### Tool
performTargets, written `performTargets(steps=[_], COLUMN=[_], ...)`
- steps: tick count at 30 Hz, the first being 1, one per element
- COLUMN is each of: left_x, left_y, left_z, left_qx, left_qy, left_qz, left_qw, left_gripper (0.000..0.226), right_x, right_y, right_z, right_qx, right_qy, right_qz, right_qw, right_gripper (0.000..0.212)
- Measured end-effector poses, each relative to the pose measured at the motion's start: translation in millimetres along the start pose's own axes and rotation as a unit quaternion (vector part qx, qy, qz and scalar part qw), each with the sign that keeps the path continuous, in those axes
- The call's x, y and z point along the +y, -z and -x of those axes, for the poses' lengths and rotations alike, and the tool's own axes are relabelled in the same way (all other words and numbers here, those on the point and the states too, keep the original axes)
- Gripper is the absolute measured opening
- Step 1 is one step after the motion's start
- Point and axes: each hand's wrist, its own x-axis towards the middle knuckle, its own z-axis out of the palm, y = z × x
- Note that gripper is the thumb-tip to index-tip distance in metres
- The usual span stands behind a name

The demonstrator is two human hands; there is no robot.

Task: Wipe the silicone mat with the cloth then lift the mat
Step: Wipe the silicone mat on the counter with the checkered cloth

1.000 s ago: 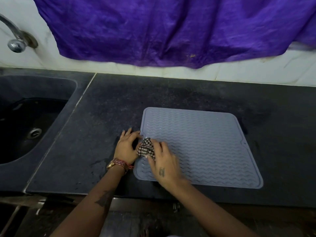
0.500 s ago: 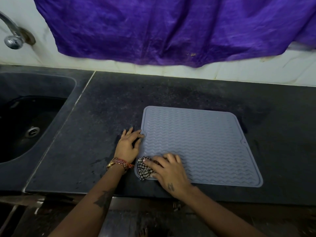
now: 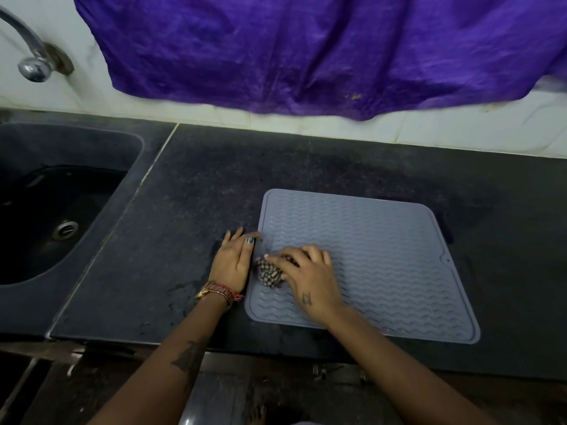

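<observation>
Grey silicone mat (image 3: 368, 259), centre right of frame: matt, soft-looking, moulded in wavy ridges with a smooth raised rim; bunched checked cloth (image 3: 270, 273) on its left part, woven, coarse. Dark stone countertop (image 3: 190, 216): speckled, dull, blotched with darker damp-looking patches; sink (image 3: 92, 139) at left of same dark matt stone, with shiny metal drain (image 3: 65, 230). Upper left, polished chrome tap (image 3: 32, 65), glossy; along top, crinkled purple fabric (image 3: 306, 47) with faint sheen over glossy white tiles (image 3: 460, 130).
</observation>
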Motion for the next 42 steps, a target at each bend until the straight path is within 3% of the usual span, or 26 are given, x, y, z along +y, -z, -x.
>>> performTargets(steps=[5,10,14,17,20,23,27,32,36,39,42], left_x=[0,0,2,3,4,5,5,3,2,1,2], left_y=[0,-1,-1,-1,-2,-1,-2,-2,-3,-4,-3], left_z=[-1,-2,-3,-3,-3,-4,-4,-4,-5,-5,-5], left_qx=[-0.007,-0.017,-0.019,-0.022,-0.024,-0.024,-0.022,-0.017,-0.014,-0.013,-0.013], left_qy=[0.006,0.002,-0.005,-0.007,-0.008,-0.007,-0.005,-0.004,-0.005,-0.003,-0.001], left_qz=[-0.019,-0.044,-0.059,-0.073,-0.076,-0.082,-0.087,-0.086,-0.084,-0.083,-0.083], left_qw=[1.0,0.999,0.998,0.997,0.997,0.996,0.996,0.996,0.996,0.996,0.996], left_gripper=[0.052,0.051,0.051,0.052,0.052,0.053,0.051,0.049,0.048,0.048,0.048], right_x=[13,19,37,43,45,56,55,68,75,76,88], right_y=[-3,-10,-7,-6,-21,-16,-21,-19,-15,-29,-22], right_z=[-13,-26,-47,-64,-63,-83,-92,-112,-140,-135,-151], right_qx=[-0.064,-0.01,-0.078,-0.02,-0.05,-0.087,-0.027,-0.092,-0.04,-0.094,-0.115], right_qy=[0.018,-0.027,0.004,-0.02,0.0,0.005,-0.026,-0.012,-0.031,-0.021,0.002], right_qz=[-0.008,0.024,-0.013,-0.007,0.043,0.005,0.02,0.005,0.037,0.069,0.013], right_qw=[0.998,0.999,0.997,1.0,0.998,0.996,0.999,0.996,0.998,0.993,0.993], right_gripper=[0.043,0.04,0.041,0.042,0.048,0.046,0.047,0.048,0.057,0.069,0.066])
